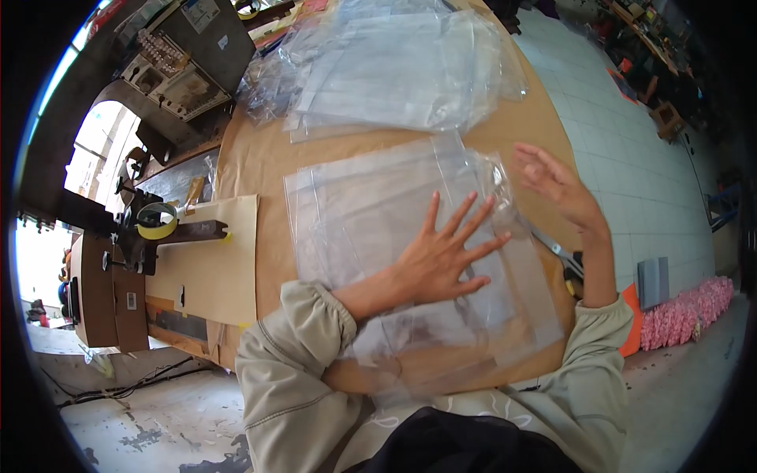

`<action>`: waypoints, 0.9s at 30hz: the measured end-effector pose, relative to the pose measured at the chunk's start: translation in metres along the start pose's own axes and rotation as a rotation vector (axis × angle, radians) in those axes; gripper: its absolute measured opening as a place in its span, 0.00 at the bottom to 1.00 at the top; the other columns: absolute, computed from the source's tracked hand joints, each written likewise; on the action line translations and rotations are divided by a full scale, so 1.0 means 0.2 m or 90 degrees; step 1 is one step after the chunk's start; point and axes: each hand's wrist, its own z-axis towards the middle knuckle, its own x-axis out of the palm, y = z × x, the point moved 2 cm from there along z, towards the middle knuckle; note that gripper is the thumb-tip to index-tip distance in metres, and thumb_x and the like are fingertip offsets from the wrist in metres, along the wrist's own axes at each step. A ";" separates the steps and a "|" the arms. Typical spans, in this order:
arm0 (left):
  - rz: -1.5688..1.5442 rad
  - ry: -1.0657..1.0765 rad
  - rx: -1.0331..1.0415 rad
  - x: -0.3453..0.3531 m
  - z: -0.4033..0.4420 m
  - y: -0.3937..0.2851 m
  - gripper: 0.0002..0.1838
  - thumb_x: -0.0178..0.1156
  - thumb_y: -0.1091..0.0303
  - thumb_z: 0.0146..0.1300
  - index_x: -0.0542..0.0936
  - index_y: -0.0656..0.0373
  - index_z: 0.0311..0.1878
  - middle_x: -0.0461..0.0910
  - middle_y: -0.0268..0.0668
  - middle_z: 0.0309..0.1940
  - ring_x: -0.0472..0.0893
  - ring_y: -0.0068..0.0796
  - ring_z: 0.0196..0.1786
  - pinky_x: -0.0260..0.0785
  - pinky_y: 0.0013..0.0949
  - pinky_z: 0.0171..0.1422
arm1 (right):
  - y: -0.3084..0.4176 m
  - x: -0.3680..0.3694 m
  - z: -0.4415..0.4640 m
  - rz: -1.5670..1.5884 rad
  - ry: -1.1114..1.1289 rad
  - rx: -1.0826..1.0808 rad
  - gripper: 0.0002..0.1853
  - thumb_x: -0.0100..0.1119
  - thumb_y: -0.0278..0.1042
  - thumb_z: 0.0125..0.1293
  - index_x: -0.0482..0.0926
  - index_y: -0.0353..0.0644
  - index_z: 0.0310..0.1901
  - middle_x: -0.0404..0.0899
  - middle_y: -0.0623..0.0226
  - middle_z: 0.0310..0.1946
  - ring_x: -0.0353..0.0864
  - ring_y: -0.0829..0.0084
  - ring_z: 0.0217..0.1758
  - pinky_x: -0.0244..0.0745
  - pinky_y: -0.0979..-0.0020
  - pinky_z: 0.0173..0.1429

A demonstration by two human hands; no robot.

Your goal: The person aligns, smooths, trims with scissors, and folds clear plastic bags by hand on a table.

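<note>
Clear plastic sheets or bags (371, 197) lie in a loose stack on the brown-covered table (544, 94), close to my body. Flat on top of them rests my left hand (451, 256), palm down with its fingers spread. My right hand (552, 185) is raised beside the stack's upper right corner, fingers slightly curled and apart, with nothing seen in it. A second, larger pile of clear plastic (394, 71) lies farther up the table. Scissors (560, 251) are partly visible by my right forearm.
On the left stands a machine (177, 67) with a roll of yellow tape (157, 221) on its arm. A brown board (213, 260) lies below it. A cardboard box (98, 292) is at the far left. Pink bundled material (686, 315) is on the floor at right.
</note>
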 end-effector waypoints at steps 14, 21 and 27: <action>-0.011 0.127 0.277 -0.18 0.27 -0.21 0.26 0.57 0.53 0.63 0.70 0.57 0.60 0.74 0.44 0.55 0.74 0.39 0.59 0.61 0.52 0.65 | -0.10 0.31 -1.21 0.017 -0.138 0.114 0.12 0.50 0.27 0.70 0.78 0.28 0.48 0.80 0.59 0.39 0.81 0.72 0.41 0.76 0.71 0.50; 0.038 0.418 0.334 -0.07 0.60 -0.37 0.16 0.59 0.51 0.61 0.80 0.51 0.46 0.83 0.34 0.39 0.80 0.33 0.47 0.66 0.40 0.53 | -0.23 0.55 -1.23 0.103 -0.167 0.118 0.13 0.48 0.20 0.69 0.77 0.29 0.53 0.80 0.56 0.40 0.81 0.71 0.42 0.78 0.73 0.48; -0.241 0.400 0.297 -0.03 0.64 -0.26 0.14 0.54 0.55 0.64 0.81 0.52 0.42 0.84 0.33 0.36 0.82 0.35 0.41 0.70 0.41 0.47 | -0.25 0.61 -1.21 0.295 -0.397 0.037 0.16 0.47 0.25 0.71 0.70 0.28 0.57 0.78 0.53 0.46 0.79 0.68 0.48 0.75 0.69 0.56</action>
